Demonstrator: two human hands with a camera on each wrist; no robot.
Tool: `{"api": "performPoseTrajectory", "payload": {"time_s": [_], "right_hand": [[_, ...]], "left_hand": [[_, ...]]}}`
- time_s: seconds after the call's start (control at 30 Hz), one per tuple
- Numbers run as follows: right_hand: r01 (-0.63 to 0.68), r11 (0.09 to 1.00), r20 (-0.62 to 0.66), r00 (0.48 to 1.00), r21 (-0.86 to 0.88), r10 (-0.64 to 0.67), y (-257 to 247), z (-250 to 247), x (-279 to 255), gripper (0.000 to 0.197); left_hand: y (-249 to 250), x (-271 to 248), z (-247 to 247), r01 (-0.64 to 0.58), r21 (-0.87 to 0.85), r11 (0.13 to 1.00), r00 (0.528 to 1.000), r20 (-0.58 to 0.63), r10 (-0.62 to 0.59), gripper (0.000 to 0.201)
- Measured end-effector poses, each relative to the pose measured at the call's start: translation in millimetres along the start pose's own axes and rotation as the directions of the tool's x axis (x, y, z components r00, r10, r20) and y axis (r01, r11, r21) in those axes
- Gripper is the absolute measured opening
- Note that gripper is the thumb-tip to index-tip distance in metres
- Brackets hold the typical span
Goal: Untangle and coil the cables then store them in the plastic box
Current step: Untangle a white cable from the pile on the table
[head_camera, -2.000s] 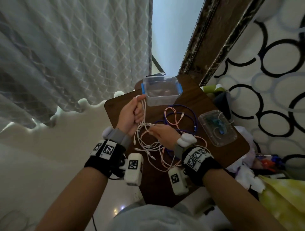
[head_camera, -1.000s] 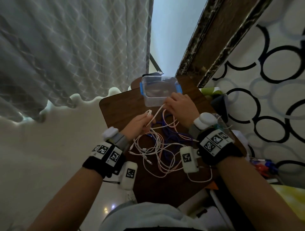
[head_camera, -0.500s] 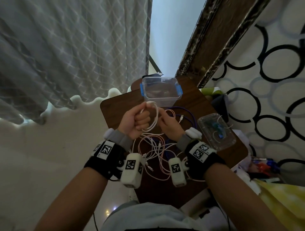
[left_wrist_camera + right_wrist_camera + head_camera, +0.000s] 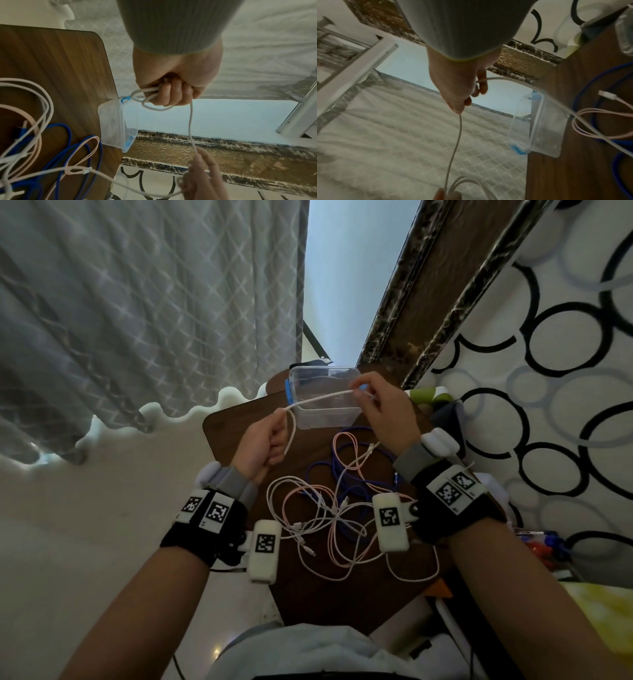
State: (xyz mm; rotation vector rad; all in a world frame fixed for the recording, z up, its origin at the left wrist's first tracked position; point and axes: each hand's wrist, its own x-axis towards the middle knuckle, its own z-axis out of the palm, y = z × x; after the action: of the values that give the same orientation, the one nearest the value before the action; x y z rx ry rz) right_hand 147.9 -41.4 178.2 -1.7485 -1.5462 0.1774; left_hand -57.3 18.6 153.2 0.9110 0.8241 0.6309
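A white cable [image 4: 322,398] runs taut between my two hands above the table. My left hand [image 4: 262,445] grips small loops of it [image 4: 150,104] in a fist. My right hand [image 4: 380,409] pinches the same cable [image 4: 458,129] farther along, over the clear plastic box [image 4: 323,412] with blue clips at the table's far edge. The rest of that cable trails from my right hand down into a tangle of white, pink and blue cables [image 4: 342,508] on the dark wooden table [image 4: 342,601], between my wrists.
A grey curtain [image 4: 154,302] hangs on the left over a white scalloped edge. A dark ornate frame [image 4: 428,285] and a ring-patterned cloth [image 4: 548,371] lie to the right. Clutter sits past the table's right edge [image 4: 544,542].
My right hand has slid away from the left, up and right over the box, drawing the white cable out straight. The left hand has dropped slightly, keeping its loops.
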Motion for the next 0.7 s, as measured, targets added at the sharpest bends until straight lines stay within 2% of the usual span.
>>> {"api": "performPoseTrajectory", "payload": {"time_s": [0.1, 0.2, 0.27, 0.4, 0.5, 0.6, 0.7], "right_hand": [[-0.051, 0.993, 0.124, 0.99, -0.104, 0.064, 8.5, 9.5, -7.2, 0.017], [-0.089, 0.977, 0.225, 0.965, -0.193, 0.132, 18.3, 22.2, -16.9, 0.022], [-0.079, 0.981, 0.24, 0.963, -0.175, 0.121, 20.2, 28.9, -21.0, 0.028], [-0.06, 0.994, 0.326, 0.941, -0.094, 0.087, 17.3, 47.4, -27.8, 0.044], [-0.001, 1.0, 0.344, 0.939, -0.02, 0.008, 6.6, 61.6, -33.8, 0.042], [-0.111, 0.972, 0.38, 0.925, 0.209, 0.024, -10.0, 66.2, -42.3, 0.027], [-0.236, 0.949, 0.472, 0.874, 0.207, 0.114, -9.7, 76.5, -53.2, 0.019]], "left_hand": [[1.6, 3.3, -2.3, 0.031, -0.116, 0.993, 0.999, 0.014, -0.03, 0.041], [1.9, -0.6, -0.1, 0.059, -0.189, 0.98, 0.994, 0.103, -0.04, 0.049], [3.0, -5.7, 5.1, 0.089, -0.253, 0.963, 0.983, 0.18, -0.044, 0.053], [7.6, -12.3, 13.9, 0.148, -0.39, 0.909, 0.955, 0.296, -0.028, 0.046], [6.9, -13.4, 20.2, 0.172, -0.436, 0.884, 0.935, 0.355, -0.006, 0.046], [2.6, -10.9, 26.0, 0.117, -0.517, 0.848, 0.947, 0.314, 0.061, 0.049], [3.0, -8.3, 23.0, 0.029, -0.584, 0.812, 0.97, 0.211, 0.118, 0.044]]}}
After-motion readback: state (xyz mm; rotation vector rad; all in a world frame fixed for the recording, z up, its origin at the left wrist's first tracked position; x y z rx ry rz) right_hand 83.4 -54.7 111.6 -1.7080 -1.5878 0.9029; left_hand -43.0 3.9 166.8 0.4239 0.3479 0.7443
